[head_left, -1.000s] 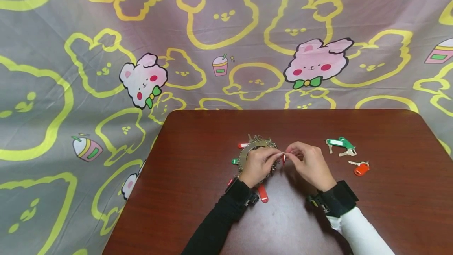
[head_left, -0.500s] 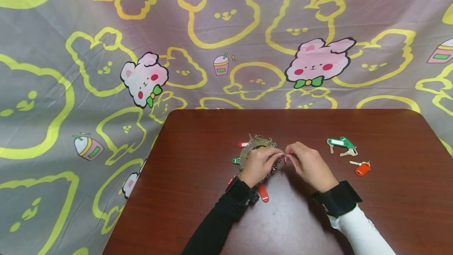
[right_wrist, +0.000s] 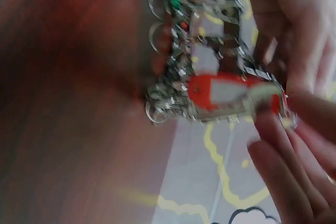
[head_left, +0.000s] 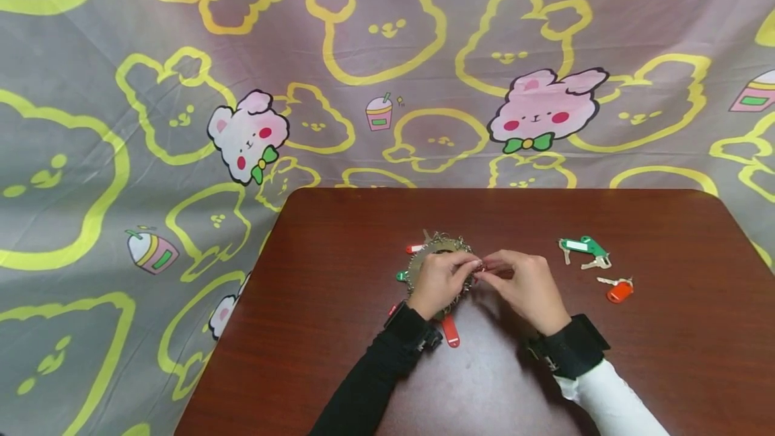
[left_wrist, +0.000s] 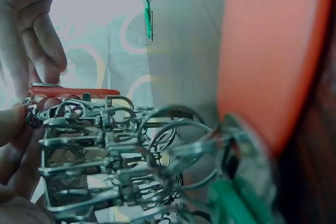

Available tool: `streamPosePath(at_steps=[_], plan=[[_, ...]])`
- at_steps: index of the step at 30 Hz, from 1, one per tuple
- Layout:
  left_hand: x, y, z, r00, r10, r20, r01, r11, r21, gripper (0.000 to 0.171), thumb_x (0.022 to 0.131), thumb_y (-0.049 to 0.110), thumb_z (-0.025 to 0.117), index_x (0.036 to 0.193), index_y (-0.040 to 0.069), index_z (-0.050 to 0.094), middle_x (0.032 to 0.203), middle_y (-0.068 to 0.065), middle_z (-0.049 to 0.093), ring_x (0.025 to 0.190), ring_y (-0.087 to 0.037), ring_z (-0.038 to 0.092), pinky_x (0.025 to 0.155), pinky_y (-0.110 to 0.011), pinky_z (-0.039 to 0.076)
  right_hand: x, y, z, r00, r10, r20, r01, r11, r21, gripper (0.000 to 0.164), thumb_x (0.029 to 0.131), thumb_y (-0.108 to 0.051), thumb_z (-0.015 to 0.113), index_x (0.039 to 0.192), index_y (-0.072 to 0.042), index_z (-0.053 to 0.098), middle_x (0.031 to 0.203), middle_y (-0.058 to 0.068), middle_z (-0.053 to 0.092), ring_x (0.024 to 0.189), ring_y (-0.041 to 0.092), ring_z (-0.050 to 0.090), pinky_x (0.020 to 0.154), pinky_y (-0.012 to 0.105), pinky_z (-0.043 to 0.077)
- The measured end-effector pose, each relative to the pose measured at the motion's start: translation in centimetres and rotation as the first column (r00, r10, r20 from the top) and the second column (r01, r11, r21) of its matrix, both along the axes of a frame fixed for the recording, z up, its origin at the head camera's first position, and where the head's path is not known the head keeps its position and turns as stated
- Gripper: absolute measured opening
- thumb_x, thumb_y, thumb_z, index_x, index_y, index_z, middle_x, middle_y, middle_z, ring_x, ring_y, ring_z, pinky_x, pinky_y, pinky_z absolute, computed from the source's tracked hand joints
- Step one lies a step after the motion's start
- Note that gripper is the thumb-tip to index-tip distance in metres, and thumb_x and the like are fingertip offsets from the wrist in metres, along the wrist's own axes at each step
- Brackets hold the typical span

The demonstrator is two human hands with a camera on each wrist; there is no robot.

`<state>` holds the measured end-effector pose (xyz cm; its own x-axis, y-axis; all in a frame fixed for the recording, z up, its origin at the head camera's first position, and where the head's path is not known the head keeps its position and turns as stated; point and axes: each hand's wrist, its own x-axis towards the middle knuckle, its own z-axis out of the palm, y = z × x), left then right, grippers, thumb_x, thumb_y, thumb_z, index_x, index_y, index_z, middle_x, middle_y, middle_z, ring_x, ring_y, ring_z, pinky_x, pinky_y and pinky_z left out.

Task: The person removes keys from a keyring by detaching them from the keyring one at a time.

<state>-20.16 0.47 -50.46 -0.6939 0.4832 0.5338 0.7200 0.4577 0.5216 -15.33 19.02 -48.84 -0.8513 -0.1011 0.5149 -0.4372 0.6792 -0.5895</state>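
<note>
On the table stands a round metal key holder point(head_left: 418, 264), its edge crowded with small clasps and split rings. My left hand point(head_left: 438, 281) reaches over its right side and pinches a clasp at the edge. Facing it, my right hand point(head_left: 527, 284) pinches a red key tag with a key point(right_wrist: 226, 90) at the same spot, fingertips nearly meeting. In the left wrist view that red tag shows edge-on above the clasps point(left_wrist: 84, 169). Another red tag point(head_left: 451, 332) sticks out toward me beneath my left hand. Whether the held tag's ring is hooked on, I cannot tell.
A green tag point(head_left: 401, 276) and a red tag point(head_left: 414, 248) hang out from the holder's left side. To the right lie green-tagged keys point(head_left: 584, 245) and an orange-tagged key point(head_left: 619, 290). A patterned cloth point(head_left: 387, 52) hangs behind the table.
My right hand has shifted slightly left and turned, closer to my left fingertips. The red tag that hung between the hands is now mostly covered by fingers. My left hand stays nearly in place.
</note>
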Motion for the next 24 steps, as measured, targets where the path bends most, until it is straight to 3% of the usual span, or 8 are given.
streamPosePath(at_steps=[5, 11, 15, 22, 24], plan=[[0.1, 0.0, -0.2, 1.000, -0.007, 0.011, 0.007, 1.000, 0.012, 0.014, 0.101, 0.021, 0.070, 0.098, 0.012, 0.081, 0.086, 0.001, 0.079, 0.066, -0.003, 0.058, 0.064, -0.010, 0.040, 0.2, -1.1, -0.5, 0.991, -0.086, -0.100, 0.092, 0.994, 0.056, 0.023, 0.072, -0.006, 0.094, 0.091, -0.002, 0.082, 0.082, 0.011, 0.079, 0.071, 0.025, 0.076, 0.062, 0.043, 0.060], [0.1, -0.3, 0.0, 0.999, -0.019, 0.046, 0.019, 1.000, 0.000, 0.016, 0.101, 0.022, 0.070, 0.099, 0.011, 0.081, 0.089, 0.000, 0.079, 0.070, -0.006, 0.062, 0.066, -0.011, 0.042, 0.3, -1.7, -0.7, 0.980, -0.116, -0.163, 0.131, 0.988, 0.086, 0.021, 0.072, -0.007, 0.093, 0.088, 0.000, 0.082, 0.079, 0.013, 0.078, 0.069, 0.026, 0.075, 0.060, 0.044, 0.058], [0.0, -0.4, 0.1, 0.998, -0.020, 0.065, 0.020, 1.000, -0.003, 0.015, 0.100, 0.021, 0.070, 0.100, 0.010, 0.081, 0.090, -0.001, 0.079, 0.072, -0.007, 0.064, 0.068, -0.012, 0.045, 0.2, -1.5, -0.6, 0.980, -0.094, -0.176, 0.106, 0.993, 0.057, 0.023, 0.073, -0.006, 0.093, 0.092, -0.001, 0.082, 0.081, 0.012, 0.079, 0.070, 0.024, 0.077, 0.060, 0.042, 0.059], [-0.3, -0.3, 0.1, 0.995, -0.045, 0.091, 0.044, 0.999, 0.018, 0.015, 0.099, 0.020, 0.071, 0.099, 0.009, 0.081, 0.088, -0.002, 0.079, 0.072, -0.006, 0.065, 0.067, -0.017, 0.052, 0.0, -0.7, -0.6, 0.978, -0.025, -0.207, 0.040, 0.997, 0.068, 0.042, 0.066, 0.004, 0.094, 0.106, 0.000, 0.080, 0.092, 0.013, 0.080, 0.075, 0.023, 0.078, 0.061, 0.040, 0.059], [-0.3, -0.3, 0.0, 0.994, -0.049, 0.097, 0.047, 0.999, 0.027, 0.014, 0.099, 0.020, 0.072, 0.099, 0.009, 0.081, 0.089, -0.003, 0.079, 0.072, -0.006, 0.066, 0.068, -0.018, 0.052, -0.1, -0.4, -0.7, 0.983, 0.009, -0.183, -0.001, 0.999, 0.042, 0.044, 0.066, 0.006, 0.093, 0.108, -0.001, 0.079, 0.096, 0.013, 0.080, 0.079, 0.024, 0.078, 0.064, 0.038, 0.060]])
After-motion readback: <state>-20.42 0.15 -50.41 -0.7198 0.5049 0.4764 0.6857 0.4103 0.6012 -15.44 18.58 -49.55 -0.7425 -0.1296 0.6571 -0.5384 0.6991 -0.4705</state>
